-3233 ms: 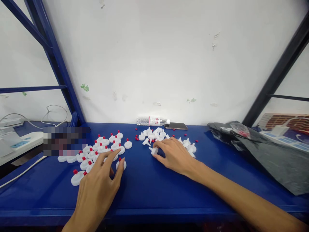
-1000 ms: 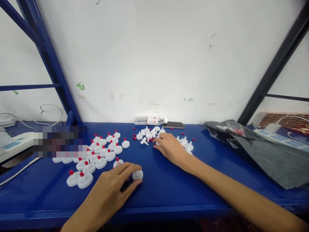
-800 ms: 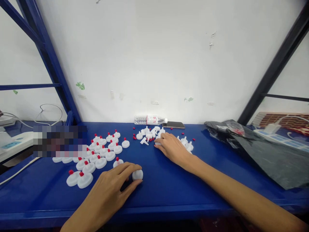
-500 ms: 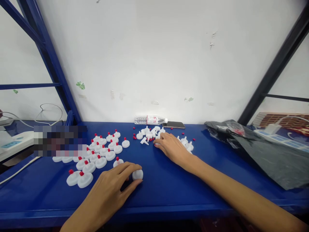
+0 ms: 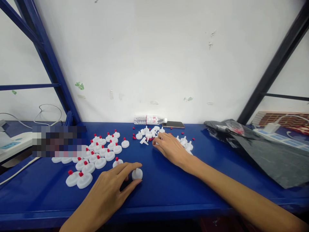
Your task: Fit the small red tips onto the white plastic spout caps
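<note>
My left hand (image 5: 114, 183) curves thumb and forefinger around a white cone-shaped nozzle cap (image 5: 137, 174) standing on the table, its spout pointing up with no red tip. Just behind that hand stands another nozzle cap with a red tip (image 5: 117, 162). Farther off, my right hand (image 5: 170, 146) bends its fingers down at the pile of bare white nozzle caps (image 5: 148, 132). Whatever its fingertips grip is hidden. Small red tips (image 5: 134, 138) lie scattered around that pile. More bare white caps (image 5: 188, 145) sit beyond the right wrist.
Several red-tipped white caps (image 5: 100, 162) stand grouped on the blue table (image 5: 154, 196) at left. A clear bottle (image 5: 149, 120) and a phone (image 5: 174, 124) lie by the wall. Black plastic (image 5: 260, 154) covers the right side; power strips (image 5: 14, 143) are at the edges.
The cap by my left hand now shows its spout upright between finger and thumb. My right hand's fingertips have shifted slightly at the pile. The whole view has moved a touch.
</note>
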`<state>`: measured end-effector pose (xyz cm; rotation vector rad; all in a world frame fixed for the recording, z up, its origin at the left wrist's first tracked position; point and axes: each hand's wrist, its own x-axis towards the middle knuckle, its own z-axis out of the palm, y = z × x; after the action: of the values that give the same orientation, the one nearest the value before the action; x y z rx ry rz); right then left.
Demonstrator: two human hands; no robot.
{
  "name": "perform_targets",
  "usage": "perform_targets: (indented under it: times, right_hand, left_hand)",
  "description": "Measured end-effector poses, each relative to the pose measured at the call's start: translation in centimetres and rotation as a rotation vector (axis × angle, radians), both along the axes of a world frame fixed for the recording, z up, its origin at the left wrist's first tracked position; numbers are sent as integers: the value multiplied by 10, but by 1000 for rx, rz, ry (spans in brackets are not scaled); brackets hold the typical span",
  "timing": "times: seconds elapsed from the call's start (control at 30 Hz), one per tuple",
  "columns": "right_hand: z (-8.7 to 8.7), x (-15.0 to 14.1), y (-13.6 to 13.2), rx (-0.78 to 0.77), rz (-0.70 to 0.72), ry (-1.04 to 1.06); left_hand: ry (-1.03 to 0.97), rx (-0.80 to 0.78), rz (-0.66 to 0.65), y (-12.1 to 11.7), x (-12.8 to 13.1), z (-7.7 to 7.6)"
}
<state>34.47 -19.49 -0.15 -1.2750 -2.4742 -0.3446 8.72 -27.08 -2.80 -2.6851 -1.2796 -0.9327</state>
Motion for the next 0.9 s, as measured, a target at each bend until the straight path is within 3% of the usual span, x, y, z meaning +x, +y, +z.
perform_targets:
  times: [0.2,0.37,0.6,0.9]
  right_hand:
    - [6,-12,-14,-323,188,593]
    - [10,-25,-30,-563,341,846]
    - [7,-35,-42,-616,462,875]
    - [1,-45,-47,-629,437,823]
  left_hand:
    - [-48,-89,18,-1,-2,-3]
    - [-67,-123,28,-1,-1,-3]
    - [-106,-137,55,-2,-1,-4]
    - [-140,-151,3,-3,0,-1]
